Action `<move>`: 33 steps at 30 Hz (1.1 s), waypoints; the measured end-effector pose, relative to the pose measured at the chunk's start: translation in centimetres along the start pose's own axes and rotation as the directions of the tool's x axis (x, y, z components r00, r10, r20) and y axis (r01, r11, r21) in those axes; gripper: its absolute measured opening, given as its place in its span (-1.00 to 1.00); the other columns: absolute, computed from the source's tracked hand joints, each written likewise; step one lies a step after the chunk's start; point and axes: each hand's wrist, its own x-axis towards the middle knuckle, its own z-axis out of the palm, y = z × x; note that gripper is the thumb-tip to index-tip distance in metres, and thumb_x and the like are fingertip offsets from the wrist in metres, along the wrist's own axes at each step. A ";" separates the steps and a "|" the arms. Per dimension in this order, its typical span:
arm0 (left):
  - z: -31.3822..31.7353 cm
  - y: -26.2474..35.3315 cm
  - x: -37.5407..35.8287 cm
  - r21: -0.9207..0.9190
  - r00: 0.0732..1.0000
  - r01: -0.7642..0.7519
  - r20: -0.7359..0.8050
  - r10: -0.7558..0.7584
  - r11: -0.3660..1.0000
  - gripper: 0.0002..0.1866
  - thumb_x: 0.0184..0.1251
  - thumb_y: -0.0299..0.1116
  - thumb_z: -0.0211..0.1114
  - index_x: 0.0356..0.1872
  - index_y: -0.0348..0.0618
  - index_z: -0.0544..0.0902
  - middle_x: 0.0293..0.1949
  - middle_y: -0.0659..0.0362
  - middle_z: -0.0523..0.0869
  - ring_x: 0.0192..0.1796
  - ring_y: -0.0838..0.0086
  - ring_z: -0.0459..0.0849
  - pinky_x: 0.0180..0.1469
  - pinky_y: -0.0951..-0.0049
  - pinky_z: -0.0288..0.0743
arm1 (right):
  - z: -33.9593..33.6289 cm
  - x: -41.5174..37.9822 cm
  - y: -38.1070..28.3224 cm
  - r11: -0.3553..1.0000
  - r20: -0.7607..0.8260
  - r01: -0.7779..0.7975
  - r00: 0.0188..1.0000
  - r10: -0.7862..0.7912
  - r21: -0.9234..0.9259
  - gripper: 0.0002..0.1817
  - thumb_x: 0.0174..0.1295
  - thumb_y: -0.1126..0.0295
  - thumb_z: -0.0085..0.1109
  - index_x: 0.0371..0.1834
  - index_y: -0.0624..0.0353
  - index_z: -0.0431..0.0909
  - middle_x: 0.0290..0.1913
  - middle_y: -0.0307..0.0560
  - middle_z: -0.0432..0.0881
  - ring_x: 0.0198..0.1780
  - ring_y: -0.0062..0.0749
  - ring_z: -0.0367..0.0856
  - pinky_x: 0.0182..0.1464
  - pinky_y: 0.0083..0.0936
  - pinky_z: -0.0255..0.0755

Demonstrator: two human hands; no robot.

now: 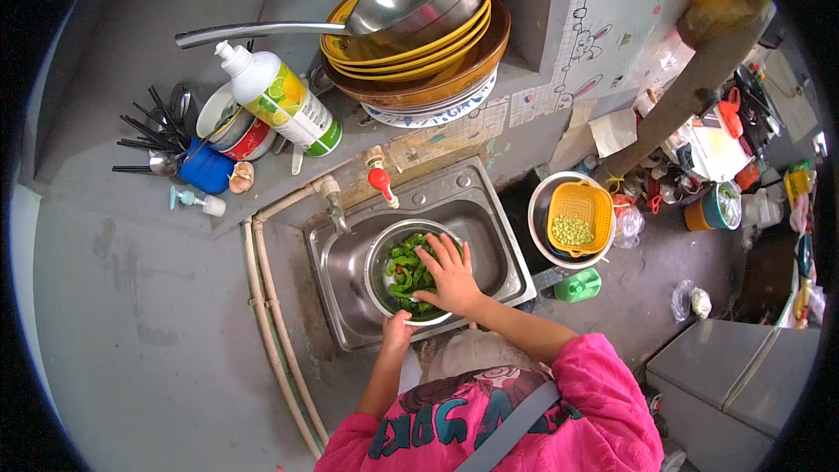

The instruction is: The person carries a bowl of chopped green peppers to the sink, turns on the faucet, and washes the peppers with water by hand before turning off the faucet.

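Note:
A round metal bowl [375, 284] stands in the stainless steel sink [348, 255], holding cut green peppers [405, 267] with a few red bits among them. My left hand [398, 330] grips the bowl's near rim, its fingers partly hidden at the edge. Across the bowl's right side lies my right hand [451, 282], palm down with fingers spread over the peppers. It is open and holds nothing that I can see. Above the sink's back edge are a metal tap [333, 210] and a tap with a red handle [381, 182].
On the ledge are a white spray-style bottle [293, 109], stacked yellow plates [419, 61], a metal pan [411, 0], a blue cutlery holder [207, 168] and garlic [241, 177]. Right of the sink, a yellow basket [578, 197] of pale green beans sits in a white basin [540, 225], near a green jug [578, 285].

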 end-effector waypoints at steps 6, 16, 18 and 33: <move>0.2 0.3 -0.1 0.116 0.999 0.023 0.022 -0.025 0.993 -0.41 -0.01 -0.61 0.01 0.18 -0.26 0.24 0.00 -0.04 0.47 -0.07 0.10 0.61 -0.19 0.10 0.64 | 2.1 -0.1 0.8 0.998 0.063 -0.061 0.996 0.062 -0.020 0.02 -0.12 -0.14 0.30 0.41 -0.01 0.02 0.44 0.14 -0.13 0.44 0.15 -0.20 0.31 0.29 -0.25; 1.3 0.6 -1.1 0.194 0.998 -0.056 0.037 0.050 0.979 -0.37 0.01 -0.58 -0.02 0.25 -0.20 0.20 0.04 -0.02 0.44 -0.05 0.15 0.60 -0.22 0.16 0.67 | 4.3 0.6 0.8 0.988 0.074 -0.139 0.988 0.134 0.064 0.04 -0.12 -0.25 0.25 0.43 -0.17 -0.03 0.45 0.21 -0.24 0.45 0.21 -0.29 0.28 0.37 -0.28; 1.3 0.7 -1.2 0.220 0.999 -0.035 0.029 0.030 0.975 -0.34 0.00 -0.59 -0.03 0.27 -0.16 0.17 0.04 -0.01 0.43 -0.05 0.17 0.60 -0.23 0.19 0.68 | 4.5 0.6 0.8 0.989 0.088 -0.134 0.988 0.128 0.056 0.04 -0.13 -0.24 0.26 0.43 -0.21 -0.02 0.45 0.21 -0.25 0.45 0.22 -0.28 0.26 0.38 -0.27; 2.2 1.3 -1.7 0.341 0.983 -0.184 0.057 0.175 0.922 -0.14 -0.11 -0.68 -0.08 0.36 -0.07 -0.10 0.14 0.01 0.28 0.09 0.29 0.45 -0.28 0.48 0.60 | 4.5 0.0 0.2 0.981 0.035 -0.118 0.993 0.114 0.152 -0.01 -0.08 -0.24 0.21 0.42 -0.19 0.01 0.45 0.22 -0.25 0.44 0.22 -0.25 0.24 0.40 -0.19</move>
